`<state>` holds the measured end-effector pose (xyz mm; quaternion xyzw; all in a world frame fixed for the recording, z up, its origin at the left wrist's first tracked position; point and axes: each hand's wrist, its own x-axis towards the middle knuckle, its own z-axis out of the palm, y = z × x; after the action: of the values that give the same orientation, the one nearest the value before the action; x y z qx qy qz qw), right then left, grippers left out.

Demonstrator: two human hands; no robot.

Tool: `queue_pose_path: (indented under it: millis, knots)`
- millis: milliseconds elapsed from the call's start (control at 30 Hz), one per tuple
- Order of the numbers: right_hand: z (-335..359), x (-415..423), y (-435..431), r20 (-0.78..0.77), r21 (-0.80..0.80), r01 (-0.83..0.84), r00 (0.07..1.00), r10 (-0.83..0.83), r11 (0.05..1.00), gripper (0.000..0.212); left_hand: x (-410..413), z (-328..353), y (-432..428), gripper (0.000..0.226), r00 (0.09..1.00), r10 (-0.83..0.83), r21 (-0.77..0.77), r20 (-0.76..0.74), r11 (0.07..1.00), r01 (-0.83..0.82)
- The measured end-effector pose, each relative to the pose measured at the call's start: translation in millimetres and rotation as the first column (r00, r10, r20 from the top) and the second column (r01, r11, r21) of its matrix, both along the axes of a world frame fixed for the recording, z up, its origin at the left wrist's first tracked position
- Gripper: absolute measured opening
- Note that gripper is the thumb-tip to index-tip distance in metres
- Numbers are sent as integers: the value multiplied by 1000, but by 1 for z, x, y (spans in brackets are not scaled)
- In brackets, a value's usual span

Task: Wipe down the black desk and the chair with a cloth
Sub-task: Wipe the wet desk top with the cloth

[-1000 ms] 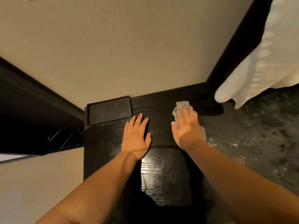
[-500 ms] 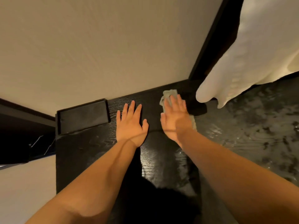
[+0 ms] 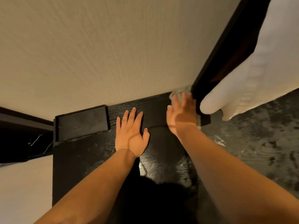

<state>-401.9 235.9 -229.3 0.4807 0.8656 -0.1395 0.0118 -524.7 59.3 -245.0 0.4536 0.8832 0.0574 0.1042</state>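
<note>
While the black counter (image 3: 90, 159) is gleaming with damp streaks, the left hand (image 3: 131, 135) is lying flat and open on it, and the right hand (image 3: 182, 113), fingers straight, is pressing the cloth (image 3: 179, 91) into the far corner by the wall (image 3: 113, 54); even pressure along that edge is seeming wise.

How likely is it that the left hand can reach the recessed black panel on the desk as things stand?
Probably yes: the left hand lies flat just beside the recessed panel, only bare desk surface between them.
</note>
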Motion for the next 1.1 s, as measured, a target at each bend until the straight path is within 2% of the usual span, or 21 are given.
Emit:
queue_pose_path:
  millis: [100, 167, 200, 267, 300, 367, 433, 533, 633, 733, 833, 900, 1000, 1100]
  knots:
    - [1, -12, -16, -25, -74, -328, 945, 327, 942, 60, 0, -1, -1, 70, 1000, -7, 9, -5, 1000, 7]
    - [-3, -6, -3, -26, -60, -425, 905, 424, 903, 59, 0, -1, -1, 70, 1000, -5, 12, -5, 1000, 5]
    - [-6, 0, 6, -33, -22, -388, 922, 387, 922, 58, 0, -1, -1, 70, 1000, -1, 12, -4, 1000, 1]
    - [-11, 14, 22, -42, -2, -123, 992, 123, 992, 56, 0, -1, -1, 70, 1000, 3, 8, 0, 1000, -3]
    - [-11, 18, 26, -12, -30, 9, 1000, -10, 999, 56, 0, 0, 0, 70, 1000, 3, 7, 0, 1000, -3]
    - [-8, 14, 20, 29, -63, 123, 992, -121, 990, 58, 0, 0, 0, 70, 1000, 2, 5, 0, 1000, -2]
    - [0, -4, 3, -2, -73, 65, 998, -66, 995, 58, 1, 1, 0, 70, 1000, 4, 1, -2, 1000, -4]
    - [-5, -30, -25, -24, -12, -295, 955, 295, 955, 58, 1, 0, 0, 71, 1000, 13, 2, -7, 1000, -13]
    - [-10, -38, -34, -39, -34, -431, 902, 429, 902, 56, 2, -1, -1, 71, 1000, 20, 6, -6, 1000, -20]
    - [-8, -29, -19, 14, -35, -407, 913, 407, 913, 57, 2, 1, 0, 72, 1000, 14, 1, -2, 1000, -14]
    - [-7, 0, -3, 65, -26, -153, 986, 155, 988, 59, 1, 3, 0, 72, 1000, 17, 0, -3, 1000, -17]
    - [-7, 21, -5, 72, -7, -42, 997, 42, 999, 59, 2, 4, 1, 72, 1000, 19, 2, -5, 1000, -19]
    - [-7, 36, -27, 104, 2, -108, 989, 108, 994, 59, 2, 3, 1, 73, 1000, 27, 1, 0, 1000, -27]
    - [-2, 44, -55, 50, -33, -318, 946, 320, 947, 60, 2, 3, 1, 73, 1000, 28, 7, 4, 1000, -28]
